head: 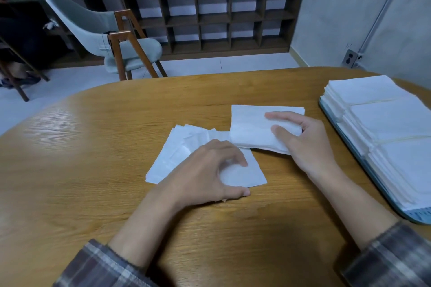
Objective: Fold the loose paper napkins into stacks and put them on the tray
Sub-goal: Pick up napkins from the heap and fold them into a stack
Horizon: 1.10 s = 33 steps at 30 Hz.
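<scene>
Right hand [310, 144] pinches a half-folded napkin [251, 128] touching the loose napkins [177, 154] mid-table, left hand [205, 170] curled on those, pinch or press cannot tell; best to square edges, press 1 flat crease, then tray [417, 214] at right.

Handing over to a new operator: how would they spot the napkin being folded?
On the wooden table, left of the blue tray, two white paper patches lie at the centre. The wanted napkin is the farther one, held by the right hand. Unlike the fanned loose pile under the left hand, it is doubled over with a rounded fold.
</scene>
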Motion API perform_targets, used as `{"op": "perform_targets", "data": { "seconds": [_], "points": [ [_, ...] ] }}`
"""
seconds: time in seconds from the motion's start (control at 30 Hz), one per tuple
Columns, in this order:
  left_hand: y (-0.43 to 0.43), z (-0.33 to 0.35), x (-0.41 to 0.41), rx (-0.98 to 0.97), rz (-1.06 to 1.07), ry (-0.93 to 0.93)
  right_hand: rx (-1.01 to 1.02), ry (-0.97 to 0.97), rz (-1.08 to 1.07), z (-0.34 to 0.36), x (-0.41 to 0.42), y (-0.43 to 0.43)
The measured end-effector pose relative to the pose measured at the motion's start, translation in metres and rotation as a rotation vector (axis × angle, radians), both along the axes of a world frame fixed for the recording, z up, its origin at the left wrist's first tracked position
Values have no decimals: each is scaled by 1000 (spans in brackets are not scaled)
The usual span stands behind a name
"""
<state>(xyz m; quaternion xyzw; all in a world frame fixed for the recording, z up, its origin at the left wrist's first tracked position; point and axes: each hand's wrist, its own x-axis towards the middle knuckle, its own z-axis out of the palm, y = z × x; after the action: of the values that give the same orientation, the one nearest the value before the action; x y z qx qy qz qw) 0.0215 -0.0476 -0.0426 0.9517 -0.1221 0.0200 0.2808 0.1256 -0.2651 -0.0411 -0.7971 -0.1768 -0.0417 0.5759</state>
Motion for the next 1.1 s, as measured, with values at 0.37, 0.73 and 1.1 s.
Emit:
{"op": "perform_targets", "data": {
  "seconds": [0.37,0.73,1.1],
  "points": [
    [-4,0,-3,-104,93,-82,-2,-1,84,2,-1,-1],
    [-9,1,0,-228,224,-412,-160,-130,295,2,-16,2],
    [-1,5,6,-510,319,-191,168,1,70,8,-10,0]
  ]
}}
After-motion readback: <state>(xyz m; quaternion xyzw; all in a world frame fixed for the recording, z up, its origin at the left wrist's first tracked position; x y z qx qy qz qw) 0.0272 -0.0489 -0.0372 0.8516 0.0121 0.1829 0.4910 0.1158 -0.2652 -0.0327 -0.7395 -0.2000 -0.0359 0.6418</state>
